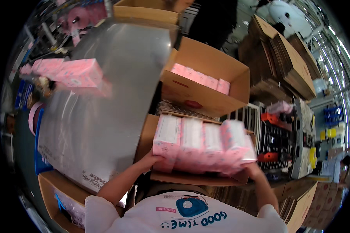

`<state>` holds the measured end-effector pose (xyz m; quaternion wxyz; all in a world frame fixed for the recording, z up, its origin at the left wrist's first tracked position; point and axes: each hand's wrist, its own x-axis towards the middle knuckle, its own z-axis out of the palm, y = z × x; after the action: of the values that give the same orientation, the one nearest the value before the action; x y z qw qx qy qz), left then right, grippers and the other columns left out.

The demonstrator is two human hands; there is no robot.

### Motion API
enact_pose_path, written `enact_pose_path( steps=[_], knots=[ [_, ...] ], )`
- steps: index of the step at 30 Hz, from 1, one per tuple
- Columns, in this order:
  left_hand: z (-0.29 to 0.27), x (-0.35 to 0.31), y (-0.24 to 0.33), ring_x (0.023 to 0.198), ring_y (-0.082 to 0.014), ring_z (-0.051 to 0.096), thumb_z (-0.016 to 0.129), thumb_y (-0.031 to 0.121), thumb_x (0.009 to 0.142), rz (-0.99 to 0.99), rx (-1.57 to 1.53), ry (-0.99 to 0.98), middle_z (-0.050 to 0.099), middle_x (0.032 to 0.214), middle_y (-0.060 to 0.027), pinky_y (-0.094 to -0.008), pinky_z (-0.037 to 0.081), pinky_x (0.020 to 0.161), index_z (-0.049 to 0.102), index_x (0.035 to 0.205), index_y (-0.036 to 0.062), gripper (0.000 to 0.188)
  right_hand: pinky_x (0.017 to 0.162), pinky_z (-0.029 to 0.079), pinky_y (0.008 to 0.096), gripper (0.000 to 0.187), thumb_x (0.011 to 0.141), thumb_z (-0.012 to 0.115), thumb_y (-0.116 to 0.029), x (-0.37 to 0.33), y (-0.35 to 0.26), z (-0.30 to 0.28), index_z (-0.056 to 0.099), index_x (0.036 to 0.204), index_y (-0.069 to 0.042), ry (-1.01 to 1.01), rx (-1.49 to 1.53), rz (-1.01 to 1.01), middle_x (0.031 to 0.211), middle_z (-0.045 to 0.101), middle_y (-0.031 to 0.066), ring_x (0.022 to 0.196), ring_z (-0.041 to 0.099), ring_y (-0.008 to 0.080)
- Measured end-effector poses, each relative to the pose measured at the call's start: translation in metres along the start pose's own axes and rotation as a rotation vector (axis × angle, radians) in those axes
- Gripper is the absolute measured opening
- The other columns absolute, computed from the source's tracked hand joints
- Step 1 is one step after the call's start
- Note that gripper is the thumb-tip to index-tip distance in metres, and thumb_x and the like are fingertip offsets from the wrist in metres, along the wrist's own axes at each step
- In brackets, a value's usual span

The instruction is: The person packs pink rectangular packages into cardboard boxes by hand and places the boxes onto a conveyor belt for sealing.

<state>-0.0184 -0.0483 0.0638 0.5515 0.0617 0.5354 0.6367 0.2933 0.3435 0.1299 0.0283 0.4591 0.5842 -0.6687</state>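
Our left grip is clamped flat against the left end of a row of pink-and-white tissue packs, and our right grip presses on the right end, mostly hidden behind the last pack, so we squeeze the row between both hands. We count about four packs side by side, upright and touching one another, blurred at the right end. The row sits over the opening of a brown cardboard box just in front of our chest; we cannot tell whether the packs rest in the box or hang just above it.

Beyond it, a second open cardboard box holds a line of pink packs along its far inner wall. To our left lies a large grey sheet of smooth, shiny material. At its upper left edge sits a stack of pink packs. Another open carton stands at our lower left. To our right, flattened cardboard boxes are piled up, and below them a black roller rack carries orange parts.
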Motion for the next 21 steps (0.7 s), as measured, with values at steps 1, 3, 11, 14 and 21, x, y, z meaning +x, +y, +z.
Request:
enact_pose_path(
  steps=[1, 3, 11, 14, 21],
  knots=[
    [0.012, 0.011, -0.018, 0.119, -0.0261, 0.046, 0.06, 0.004, 0.078, -0.058, 0.137, 0.14, 0.046, 0.132, -0.0136, -0.0354, 0.037, 0.101, 0.032, 0.136, 0.0005, 0.064, 0.088, 0.044, 0.0349, 0.053, 0.073, 0.061, -0.002, 0.017, 0.04, 0.008, 0.05, 0.125, -0.003, 0.186, -0.119, 0.04, 0.115, 0.057, 0.0092, 0.106, 0.053, 0.0226],
    [0.018, 0.03, -0.054, 0.127, -0.0274, 0.038, 0.058, 0.005, 0.081, 0.134, 0.528, 0.15, 0.033, 0.141, -0.0193, -0.0356, 0.033, 0.104, 0.017, 0.142, -0.0006, 0.073, 0.074, 0.049, 0.0338, 0.045, 0.079, 0.06, -0.014, 0.048, 0.129, -0.005, 0.051, 0.122, -0.004, 0.205, 0.03, 0.288, 0.109, 0.059, 0.0121, 0.096, 0.058, 0.0213],
    [-0.001, -0.045, 0.006, 0.105, -0.0224, 0.058, 0.048, 0.007, 0.091, 0.141, 0.284, 0.442, 0.057, 0.118, -0.0158, -0.0307, 0.044, 0.093, 0.047, 0.124, -0.0018, 0.034, 0.103, 0.02, 0.0616, 0.101, 0.065, 0.073, -0.045, 0.031, 0.009, 0.087, 0.02, 0.143, -0.01, 0.15, -1.127, -0.18, 0.15, 0.01, 0.0176, 0.137, 0.007, 0.0402],
    [-0.035, -0.099, 0.018, 0.11, -0.0222, 0.055, 0.047, 0.005, 0.091, 0.294, 0.388, 0.658, 0.058, 0.118, -0.0145, -0.032, 0.042, 0.094, 0.051, 0.122, -0.0008, 0.032, 0.098, 0.009, 0.0726, 0.111, 0.061, 0.072, -0.058, 0.075, 0.029, 0.097, 0.017, 0.145, -0.011, 0.143, -1.248, -0.148, 0.152, 0.002, 0.0136, 0.139, -0.003, 0.0412],
    [-0.172, -0.357, -0.055, 0.105, -0.0284, 0.055, 0.048, 0.013, 0.091, 0.292, 0.706, 1.813, 0.057, 0.115, -0.0195, -0.0359, 0.044, 0.09, 0.051, 0.119, -0.0048, 0.033, 0.097, 0.006, 0.0741, 0.108, 0.063, 0.061, -0.073, 0.18, 0.043, 0.106, 0.029, 0.141, -0.007, 0.111, -1.091, -0.139, 0.15, 0.015, 0.0154, 0.139, 0.004, 0.0387]
  ],
)
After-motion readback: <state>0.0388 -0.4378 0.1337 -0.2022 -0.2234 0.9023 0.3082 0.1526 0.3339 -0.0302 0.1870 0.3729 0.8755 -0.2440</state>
